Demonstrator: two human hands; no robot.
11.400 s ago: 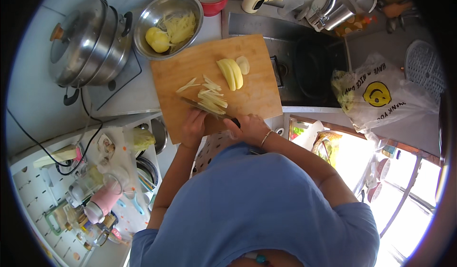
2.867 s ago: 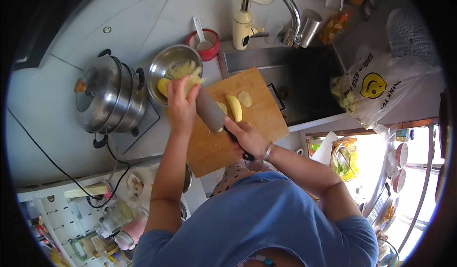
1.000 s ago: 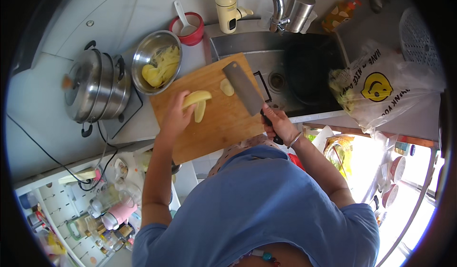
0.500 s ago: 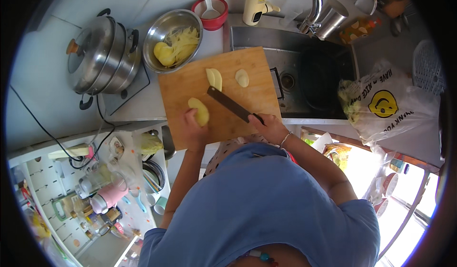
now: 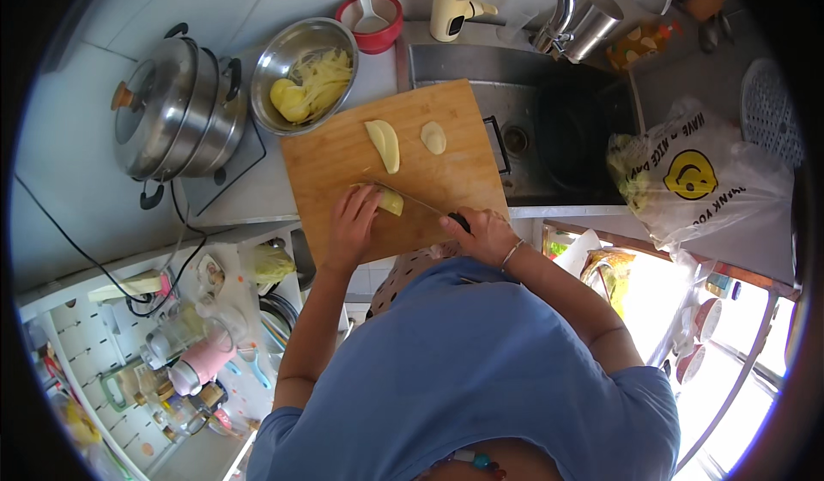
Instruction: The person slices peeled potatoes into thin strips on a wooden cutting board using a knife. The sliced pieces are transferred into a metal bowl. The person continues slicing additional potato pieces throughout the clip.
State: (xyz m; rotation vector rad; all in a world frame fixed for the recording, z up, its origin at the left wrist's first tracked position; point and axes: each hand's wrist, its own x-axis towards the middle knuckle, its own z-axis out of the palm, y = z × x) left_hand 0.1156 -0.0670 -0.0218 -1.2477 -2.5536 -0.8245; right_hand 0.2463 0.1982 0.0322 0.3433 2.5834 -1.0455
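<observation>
On the wooden cutting board (image 5: 403, 108), a peeled potato piece (image 5: 391, 202) lies under the fingertips of my left hand (image 5: 352, 223), which presses it down. My right hand (image 5: 486, 237) is wrapped round the black handle of a kitchen knife (image 5: 421, 200). Its blade stands edge-on against the far side of that piece; whether it has cut in, I cannot tell. Farther up the board rest a pale potato wedge (image 5: 384, 146) and a round potato slice (image 5: 433, 138). A steel bowl (image 5: 260, 95) beyond the board's left corner holds potato shreds and a larger yellow chunk.
To the right is a steel sink (image 5: 485, 103) with a tap (image 5: 562, 18). A filled plastic bag (image 5: 704, 181) lies right of it. A steamer pot (image 5: 176, 108) stands on the left, near a red bowl (image 5: 378, 39) with a white spoon. Shelves are below left.
The potato piece has been turned and set down nearer the knife, my left fingers now flat on it. The knife has swung from lying flat to edge-on beside it.
</observation>
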